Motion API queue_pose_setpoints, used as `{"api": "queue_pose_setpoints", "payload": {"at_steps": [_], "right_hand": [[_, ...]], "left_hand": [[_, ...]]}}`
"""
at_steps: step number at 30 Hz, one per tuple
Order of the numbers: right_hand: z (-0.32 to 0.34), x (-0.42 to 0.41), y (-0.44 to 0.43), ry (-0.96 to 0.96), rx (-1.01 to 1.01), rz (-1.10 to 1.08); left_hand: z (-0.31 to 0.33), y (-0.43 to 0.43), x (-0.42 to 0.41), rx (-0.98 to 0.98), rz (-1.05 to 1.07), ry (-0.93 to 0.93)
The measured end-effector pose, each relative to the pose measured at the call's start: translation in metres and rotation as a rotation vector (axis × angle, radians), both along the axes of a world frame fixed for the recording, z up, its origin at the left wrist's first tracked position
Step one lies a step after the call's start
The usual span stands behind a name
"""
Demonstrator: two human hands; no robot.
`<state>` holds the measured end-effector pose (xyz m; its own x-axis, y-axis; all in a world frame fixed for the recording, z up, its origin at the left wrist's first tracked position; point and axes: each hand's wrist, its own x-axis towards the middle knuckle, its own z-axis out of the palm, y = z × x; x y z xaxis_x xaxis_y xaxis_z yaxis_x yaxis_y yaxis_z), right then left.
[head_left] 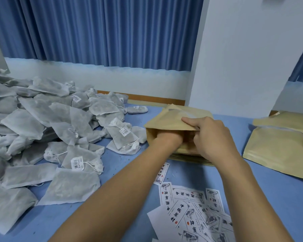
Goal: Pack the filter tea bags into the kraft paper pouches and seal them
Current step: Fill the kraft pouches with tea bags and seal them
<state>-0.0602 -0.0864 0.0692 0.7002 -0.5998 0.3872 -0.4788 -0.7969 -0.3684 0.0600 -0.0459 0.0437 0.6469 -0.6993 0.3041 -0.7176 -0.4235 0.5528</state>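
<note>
Head view: the right hand (215, 137) pinches the upper lip of a kraft paper pouch (166, 117), its forefinger laid along the flap to hold the mouth wide. The left hand (164, 137) is pushed into that mouth up to the wrist. Its fingers are hidden by the paper, so I cannot tell whether they are closed round a tea bag or spread flat. The pouch lies on a stack of flat pouches (191, 158), mid-desk. Just left of it a large heap of filter tea bags (42, 119) spreads over the blue desk (287, 198), many with tagged strings. Nearer the person lie loose printed labels (191, 206), and to the right lie more pouches (278, 149); whether these are filled or sealed cannot be told. By my judgement the task is early. This pouch is being opened or loaded, its top is not yet sealed, and nearly all the heap is left to pack.
</note>
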Motion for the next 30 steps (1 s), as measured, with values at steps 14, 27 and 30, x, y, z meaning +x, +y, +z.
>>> {"api": "queue_pose_setpoints", "payload": {"at_steps": [14,27,30], "right_hand": [[-0.011,0.006,0.000,0.035,-0.016,-0.098],[-0.011,0.007,-0.001,0.062,-0.041,-0.090],[-0.010,0.007,-0.001,0.065,-0.038,-0.092]], "left_hand": [[-0.037,0.100,-0.015,-0.589,-0.126,-0.644],[-0.070,0.129,0.079,-0.226,0.456,-0.010],[-0.055,0.125,0.056,-0.556,0.461,0.002]]}}
